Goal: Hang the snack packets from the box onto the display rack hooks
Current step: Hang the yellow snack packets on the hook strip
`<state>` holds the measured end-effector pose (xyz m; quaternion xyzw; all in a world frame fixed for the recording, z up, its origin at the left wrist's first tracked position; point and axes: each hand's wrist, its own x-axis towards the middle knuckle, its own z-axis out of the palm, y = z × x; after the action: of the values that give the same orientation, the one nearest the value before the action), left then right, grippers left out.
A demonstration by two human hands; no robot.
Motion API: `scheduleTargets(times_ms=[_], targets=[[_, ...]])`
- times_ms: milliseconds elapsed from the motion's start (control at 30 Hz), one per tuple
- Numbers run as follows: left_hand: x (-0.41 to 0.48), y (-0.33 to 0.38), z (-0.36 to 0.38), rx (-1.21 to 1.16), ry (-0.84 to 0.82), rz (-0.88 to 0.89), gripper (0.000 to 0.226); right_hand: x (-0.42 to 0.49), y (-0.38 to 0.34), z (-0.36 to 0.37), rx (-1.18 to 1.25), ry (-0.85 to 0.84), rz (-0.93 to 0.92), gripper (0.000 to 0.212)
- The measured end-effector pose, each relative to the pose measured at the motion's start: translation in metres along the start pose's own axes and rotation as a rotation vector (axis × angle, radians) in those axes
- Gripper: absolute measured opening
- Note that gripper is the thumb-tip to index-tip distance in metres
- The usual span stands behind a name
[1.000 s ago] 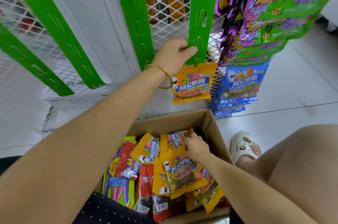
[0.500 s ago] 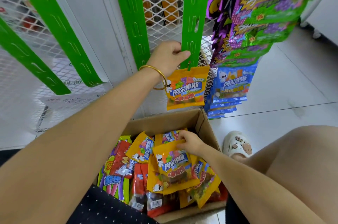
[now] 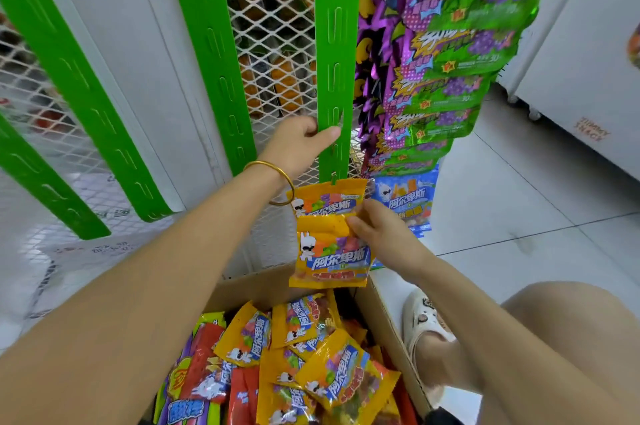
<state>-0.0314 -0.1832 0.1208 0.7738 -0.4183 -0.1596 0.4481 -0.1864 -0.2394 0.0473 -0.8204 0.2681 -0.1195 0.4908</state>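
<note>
yellow packet [image 3: 332,251] hangs from pinching fingers [image 3: 354,225] of right hand [image 3: 381,237] — left hand [image 3: 298,144] grips green strip [image 3: 334,43].

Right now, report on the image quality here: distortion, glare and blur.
Head view: the wide-angle lens bends the scene, and the green strips splay outward toward the left edge; lighting is bright and even, with no hard shadows; glare glints on the purple-green packets, which look slightly soft; the yellow packet pinched by the right hand is sharp, its print legible.
</note>
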Motion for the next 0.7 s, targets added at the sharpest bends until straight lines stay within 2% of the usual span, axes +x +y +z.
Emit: scheduleTargets(times_ms=[233, 367, 567, 700], targets=[[-0.002, 0.006, 0.001, -0.005, 0.02, -0.049, 0.044, 0.027, -0.039, -0.031, -0.083, 0.282, -0.214, 0.011], [-0.001, 0.009, 0.0, -0.099, -0.05, -0.085, 0.034, 0.04, -0.043, -0.031, -0.146, 0.42, -0.28, 0.014], [0.003, 0.01, 0.001, -0.124, -0.032, -0.124, 0.036, 0.05, -0.042, -0.025, -0.171, 0.485, -0.312, 0.016], [0.005, 0.008, 0.0, -0.155, -0.02, -0.128, 0.034, 0.053, -0.035, -0.023, -0.212, 0.45, -0.295, 0.016]])
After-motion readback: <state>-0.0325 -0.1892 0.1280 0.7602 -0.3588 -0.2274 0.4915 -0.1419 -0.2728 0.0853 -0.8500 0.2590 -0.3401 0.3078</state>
